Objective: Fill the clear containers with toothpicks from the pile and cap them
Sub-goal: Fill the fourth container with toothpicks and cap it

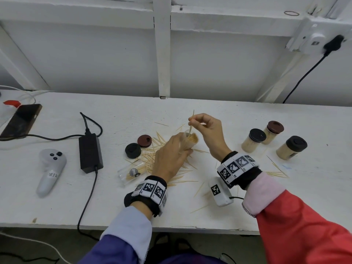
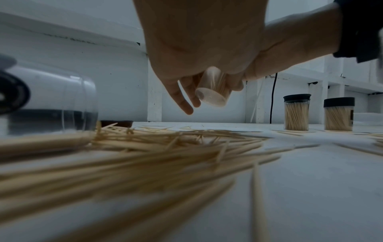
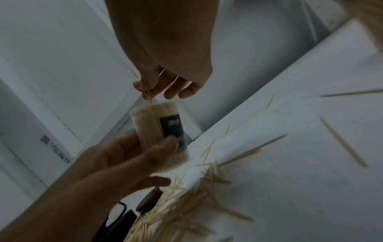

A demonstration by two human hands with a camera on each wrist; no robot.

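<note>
My left hand [image 1: 171, 157] grips a clear container [image 1: 191, 141] packed with toothpicks, lifted and tilted above the pile [image 1: 152, 159]. The same container [image 2: 213, 88] shows its base in the left wrist view and its dark label [image 3: 159, 129] in the right wrist view. Just above its open mouth my right hand [image 1: 204, 126] pinches a few toothpicks [image 1: 192, 121] between thumb and forefinger. A second clear container [image 1: 131, 173] lies on its side left of the pile, partly filled. A black cap [image 1: 133, 150] and a brown cap [image 1: 144, 141] sit nearby.
Three capped, filled containers [image 1: 253, 141] [image 1: 273, 131] [image 1: 291, 147] stand at the right. A black power adapter [image 1: 90, 152] with cables, a white controller [image 1: 50, 171] and a phone [image 1: 21, 121] lie to the left. Stray toothpicks [image 1: 277, 173] are scattered around.
</note>
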